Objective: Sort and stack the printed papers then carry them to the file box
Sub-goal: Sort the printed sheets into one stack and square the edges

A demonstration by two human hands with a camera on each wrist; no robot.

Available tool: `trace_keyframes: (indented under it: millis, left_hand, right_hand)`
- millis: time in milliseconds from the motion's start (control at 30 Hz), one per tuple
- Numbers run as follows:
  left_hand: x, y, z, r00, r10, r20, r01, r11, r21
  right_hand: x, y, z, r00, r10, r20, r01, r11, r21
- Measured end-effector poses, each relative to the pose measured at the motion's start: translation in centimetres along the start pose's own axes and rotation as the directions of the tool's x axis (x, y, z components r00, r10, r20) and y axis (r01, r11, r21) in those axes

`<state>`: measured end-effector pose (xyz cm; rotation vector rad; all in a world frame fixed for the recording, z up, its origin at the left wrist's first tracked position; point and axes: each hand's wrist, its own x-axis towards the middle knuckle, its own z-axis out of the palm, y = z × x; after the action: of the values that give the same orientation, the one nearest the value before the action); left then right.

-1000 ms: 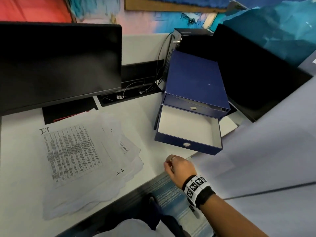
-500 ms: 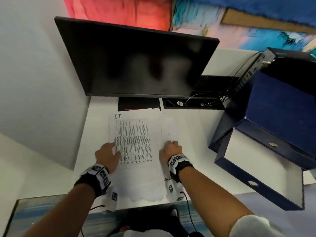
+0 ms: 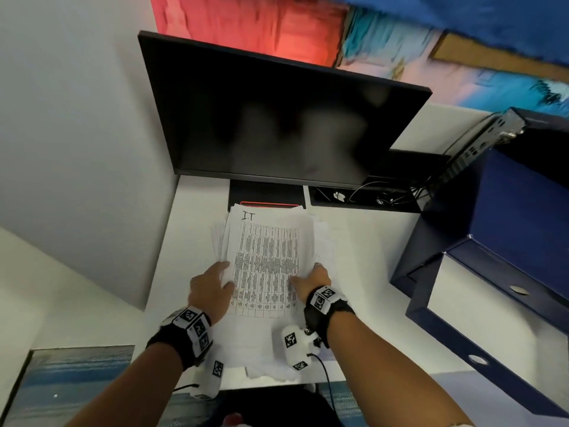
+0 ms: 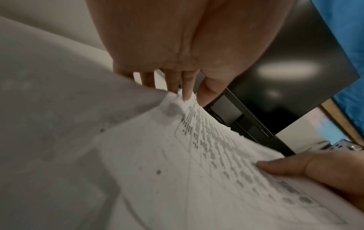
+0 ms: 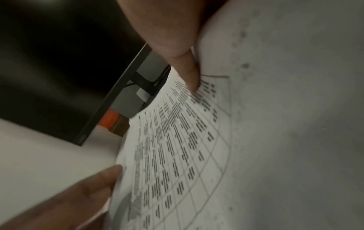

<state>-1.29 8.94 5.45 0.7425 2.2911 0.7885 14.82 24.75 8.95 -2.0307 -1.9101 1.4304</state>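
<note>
- Papers (image 3: 268, 266) lie in a loose pile on the white surface (image 3: 363, 257), just in front of the monitor (image 3: 277, 118); the top sheet carries a printed table and the handwritten letters "IT" at its far edge.
- Sheet edges fan out unevenly at the pile's left and near sides, so the stack is not squared.
- Left hand (image 3: 212, 288) grips the pile's left edge: its thumb lies on top of the printed sheet, and in the left wrist view the fingers (image 4: 185, 87) reach down to the paper edge.
- Right hand (image 3: 311, 280) grips the right edge, thumb pressed on the printed table in the right wrist view; its other fingers are hidden behind the sheets, so how they lie cannot be told.
- File box (image 3: 505, 272), dark blue, stands on the surface to the right of the pile, well apart from it.
- Its open front compartment shows a pale, bare inner floor with no sheets in it; round metal finger holes sit in its dark blue walls.
- Black tray (image 3: 369, 197) recessed behind the pile, under the monitor's right end, holds tangled cables and a small white object.
- Small black computer (image 3: 480, 143) leans behind the box, its cables running down into that tray.
</note>
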Motion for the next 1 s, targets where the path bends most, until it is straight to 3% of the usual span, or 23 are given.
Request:
trace_keyframes:
  millis: [133,233,333,400,467,567,633,700,867,900,1000]
  left_hand:
    - [-0.3,-0.2,-1.1,0.983,0.023,-0.183,-0.044,0.992,-0.116]
    - [-0.5,0.7,-1.1,0.996,-0.005,-0.085,-0.017,0.965,-0.26]
    - [-0.3,2.3,-0.9,0.998,-0.038,0.049,0.052,0.946,-0.321]
    - [0.0,3.1,-1.3,0.997,-0.042,0.061,0.061,0.929,-0.366]
    - [0.2,3.5,-1.8,0.999,-0.018,0.03,0.028,0.926,-0.375]
    - [0.5,3.6,-1.8,0.998,-0.041,0.053,0.055,0.957,-0.286]
    - [0.6,3.2,-1.2,0.991,-0.065,0.118,0.08,0.988,-0.132]
    - [0.8,2.5,-0.8,0.987,-0.116,0.11,0.122,0.992,-0.044]
    - [0.5,1.5,-1.1,0.994,-0.103,0.048,0.107,0.989,-0.103]
    - [0.4,1.3,-1.4,0.994,-0.104,0.033,0.106,0.99,-0.097]
    - [-0.3,0.5,-3.0,0.985,-0.132,-0.111,0.118,0.985,-0.127]
  right_hand:
    - [-0.6,1.7,-2.5,0.986,-0.164,0.03,0.149,0.951,0.272]
    - [-0.7,3.1,-4.5,0.99,-0.128,0.057,0.105,0.948,0.299]
    - [-0.9,3.1,-5.3,0.989,-0.073,0.131,0.005,0.889,0.459]
    - [-1.7,2.4,-6.2,0.973,-0.117,0.198,0.005,0.871,0.491]
    - [-1.8,1.9,-6.6,0.963,-0.181,0.198,0.072,0.884,0.461]
    - [-0.6,1.7,-5.2,0.967,-0.212,0.142,0.175,0.956,0.234]
    - [-0.2,1.5,-3.4,0.975,-0.162,0.155,0.146,0.984,0.106]
    - [-0.3,1.5,-1.9,0.971,-0.131,0.198,0.121,0.991,0.062]
    - [0.2,2.2,-0.8,0.962,-0.156,0.225,0.093,0.959,0.269]
    - [0.0,2.1,-0.8,0.975,-0.129,0.18,0.089,0.972,0.218]
    - [-0.1,2.2,-0.6,0.998,-0.02,-0.057,0.008,0.978,-0.211]
